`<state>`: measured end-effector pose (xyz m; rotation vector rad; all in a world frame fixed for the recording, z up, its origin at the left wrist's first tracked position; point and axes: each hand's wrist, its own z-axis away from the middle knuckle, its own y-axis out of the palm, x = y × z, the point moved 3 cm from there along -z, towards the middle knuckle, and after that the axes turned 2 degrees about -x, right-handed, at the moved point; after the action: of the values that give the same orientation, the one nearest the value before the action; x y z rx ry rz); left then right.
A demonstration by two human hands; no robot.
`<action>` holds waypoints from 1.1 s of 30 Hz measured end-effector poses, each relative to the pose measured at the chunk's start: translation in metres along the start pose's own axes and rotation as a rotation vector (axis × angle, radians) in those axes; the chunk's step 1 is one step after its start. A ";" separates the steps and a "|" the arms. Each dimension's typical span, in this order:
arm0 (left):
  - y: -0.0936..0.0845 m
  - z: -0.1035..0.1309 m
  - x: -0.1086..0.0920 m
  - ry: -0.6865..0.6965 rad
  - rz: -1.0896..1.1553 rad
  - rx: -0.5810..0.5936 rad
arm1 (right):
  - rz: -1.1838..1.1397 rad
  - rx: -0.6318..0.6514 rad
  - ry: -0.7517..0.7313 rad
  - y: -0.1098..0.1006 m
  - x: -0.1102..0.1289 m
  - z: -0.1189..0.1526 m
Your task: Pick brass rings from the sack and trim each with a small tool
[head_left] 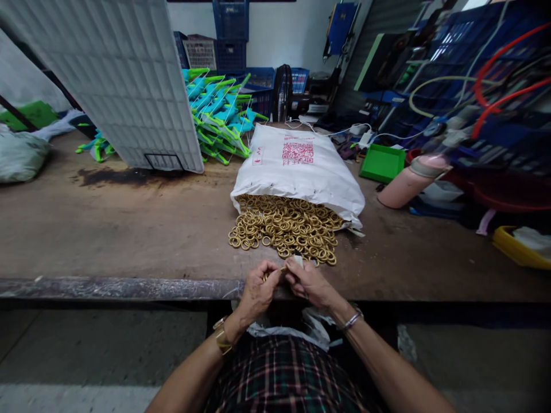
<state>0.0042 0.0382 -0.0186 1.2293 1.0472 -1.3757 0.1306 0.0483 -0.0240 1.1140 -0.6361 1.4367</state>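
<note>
My left hand [259, 287] is closed on gold-coloured rings [266, 276] at the table's front edge. Right beside it, my right hand [310, 282] is closed around a small pale, flat piece [298, 260] with a dark tip; its exact kind I cannot make out. The fingertips of both hands nearly meet. Just beyond them, a heap of gold-coloured rings [288, 226] spills from the open mouth of a white sack [267, 166] printed with a red code. My fingers hide part of what they grip.
A white ribbed panel [142, 103] stands on the wooden table [129, 241] at left, with green and turquoise plastic parts [224, 115] behind it. To the right are a green tray [382, 163], a pink bottle [411, 182] and a yellow tray [516, 248]. Blue crates [231, 54] stand at the back.
</note>
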 end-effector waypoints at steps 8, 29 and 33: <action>0.000 0.002 -0.001 -0.109 0.039 0.100 | 0.339 -0.147 -0.159 0.001 -0.002 -0.006; -0.005 0.006 0.006 -0.196 0.206 0.046 | 1.304 -0.123 -0.383 0.015 0.001 0.008; -0.007 0.011 0.000 -0.120 0.122 0.014 | 1.366 -0.086 -0.351 0.013 0.002 0.006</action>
<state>-0.0045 0.0287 -0.0177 1.1864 0.8662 -1.3470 0.1199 0.0413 -0.0175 0.8265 -1.9183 2.2791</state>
